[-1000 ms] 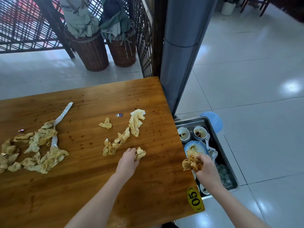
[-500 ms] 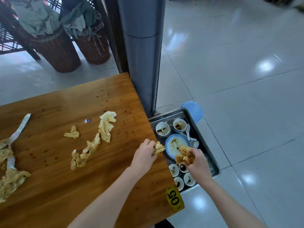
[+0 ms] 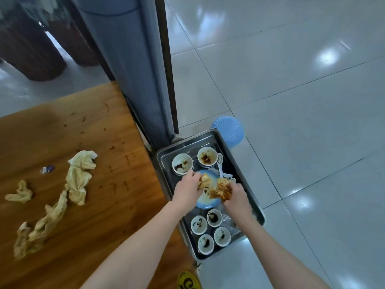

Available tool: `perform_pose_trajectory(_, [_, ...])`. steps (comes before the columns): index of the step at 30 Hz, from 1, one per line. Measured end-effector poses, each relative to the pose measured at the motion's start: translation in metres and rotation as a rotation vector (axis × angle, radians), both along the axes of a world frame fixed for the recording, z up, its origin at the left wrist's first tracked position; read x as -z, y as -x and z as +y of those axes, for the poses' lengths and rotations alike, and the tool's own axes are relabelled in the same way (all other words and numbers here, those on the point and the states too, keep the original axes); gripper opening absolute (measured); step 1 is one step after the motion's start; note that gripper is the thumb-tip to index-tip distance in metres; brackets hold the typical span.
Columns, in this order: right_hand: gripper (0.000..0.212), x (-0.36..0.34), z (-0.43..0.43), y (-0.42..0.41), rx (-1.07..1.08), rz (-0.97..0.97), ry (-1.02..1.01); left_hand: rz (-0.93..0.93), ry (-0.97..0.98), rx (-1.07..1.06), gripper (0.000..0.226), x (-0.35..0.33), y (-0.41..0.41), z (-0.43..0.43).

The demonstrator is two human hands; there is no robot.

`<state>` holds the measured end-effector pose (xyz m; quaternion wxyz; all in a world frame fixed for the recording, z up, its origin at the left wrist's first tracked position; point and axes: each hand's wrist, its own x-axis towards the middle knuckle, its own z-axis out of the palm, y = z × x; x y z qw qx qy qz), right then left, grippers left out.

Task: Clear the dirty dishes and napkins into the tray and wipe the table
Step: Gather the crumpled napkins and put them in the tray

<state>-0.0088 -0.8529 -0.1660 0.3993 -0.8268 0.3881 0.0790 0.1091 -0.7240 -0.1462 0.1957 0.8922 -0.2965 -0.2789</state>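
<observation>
A metal tray [image 3: 211,136] sits low beside the wooden table [image 3: 108,195], holding several dirty small bowls [image 3: 182,163], a white spoon [image 3: 220,166] and a blue plate [image 3: 208,202]. Both hands hover over that plate. My left hand [image 3: 186,189] pinches a small crumpled napkin [image 3: 203,180]. My right hand [image 3: 236,196] grips a larger stained napkin wad [image 3: 221,189]. More soiled napkins [image 3: 78,178] lie strewn on the table at the left.
A grey pillar [image 3: 133,65] stands against the table's far corner and the tray. A blue stool [image 3: 230,130] sits behind the tray. Wicker baskets [image 3: 31,49] stand at the upper left. Shiny tiled floor [image 3: 302,101] spreads to the right. A yellow number tag [image 3: 187,281] marks the table's near corner.
My left hand lifted a napkin off the table and carried it right, over the tray's blue plate, beside my right hand. The view swung right and down.
</observation>
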Motion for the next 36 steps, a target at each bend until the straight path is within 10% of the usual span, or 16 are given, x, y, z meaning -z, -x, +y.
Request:
perform_pose_trajectory(10, [0.085,0.027,-0.022,0.033,-0.045,0.064,-0.139,0.333,0.04,-0.054,0.109,0.015,0.005,-0.027])
perform_pose_trajectory(36, [0.059,-0.097,0.108,-0.044,-0.426,-0.2,0.026,-0.043,0.112,-0.481,0.056,-0.113,0.005,0.176])
